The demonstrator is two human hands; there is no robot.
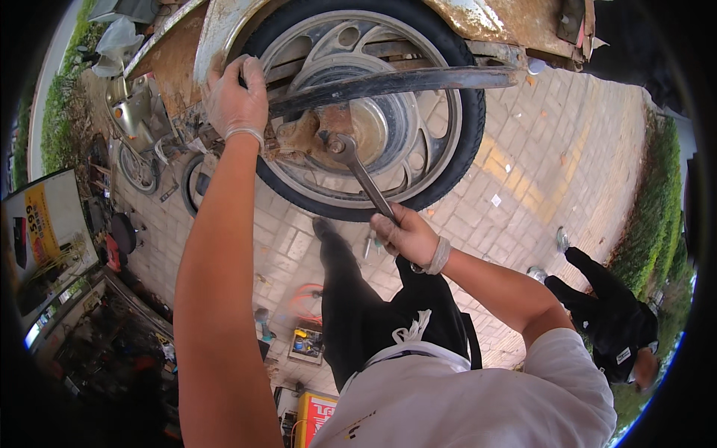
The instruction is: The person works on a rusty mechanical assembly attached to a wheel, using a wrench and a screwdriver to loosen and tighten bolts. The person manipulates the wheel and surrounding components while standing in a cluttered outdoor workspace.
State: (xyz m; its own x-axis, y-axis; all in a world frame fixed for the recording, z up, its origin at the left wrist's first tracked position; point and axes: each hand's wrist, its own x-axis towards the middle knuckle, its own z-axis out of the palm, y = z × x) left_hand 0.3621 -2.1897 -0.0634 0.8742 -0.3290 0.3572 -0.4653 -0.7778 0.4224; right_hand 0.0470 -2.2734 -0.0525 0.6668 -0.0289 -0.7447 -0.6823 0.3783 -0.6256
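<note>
Head view. Wrench (367, 181) lies over the lower half of the wheel (373, 123), its head at the rusty bracket (308, 136) just left of the wheel's hub. Fastener itself mostly hidden under the wrench head; cannot tell its shape or how fully it is seated.

Right hand (407, 235): fingers clamped around the wrench's handle end, at the wheel's lower edge. Left hand (237, 98): at the wheel's upper left, by the rusty body panel (175, 93); fingers bent, but whether they grip, or only rest there, cannot tell.

Doing it well, my judgement: looks like a turn on the axle fastening. Seat the wrench head fully and square before loading it. Pull from the far end of the handle, smoothly, no jerks; a slip could round the fastener or throw the knuckles against the wheel. Brace with the left hand on something firm, clear of the spokes. Turning direction not readable from here.

Lie of the wrench: head points up and left, to the wheel's hub area; handle points down and right, across the tyre toward the person. Long axis a steep slant, crossing below the dark bar (396, 84) that spans the wheel nearly level.
</note>
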